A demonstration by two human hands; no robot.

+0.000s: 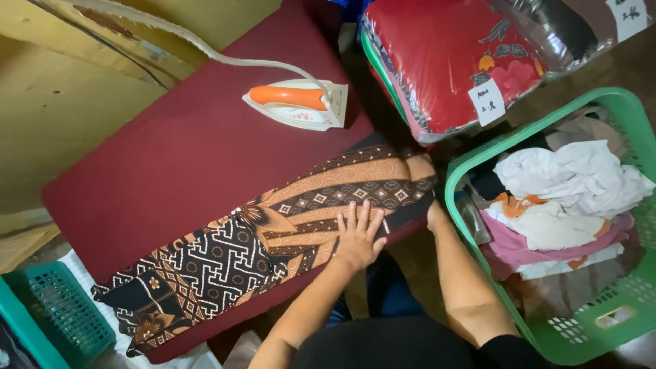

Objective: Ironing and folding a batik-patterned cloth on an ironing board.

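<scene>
batik cloth (273, 229) in brown, black and cream is lying along the near edge of the maroon ironing board (171, 157), and the left hand (357, 236) is pressing flat on it, fingers spread wide, gripping nothing. the right hand (434, 213) is reaching to the cloth's end at the board's edge; whether it is gripping the fabric is hard to tell, as only the wrist is showing. an orange and white iron (297, 104) is sitting farther up the board, well apart from the hands. a green laundry basket (588, 328) holding crumpled clothes (574, 198) is standing just beside the right arm.
</scene>
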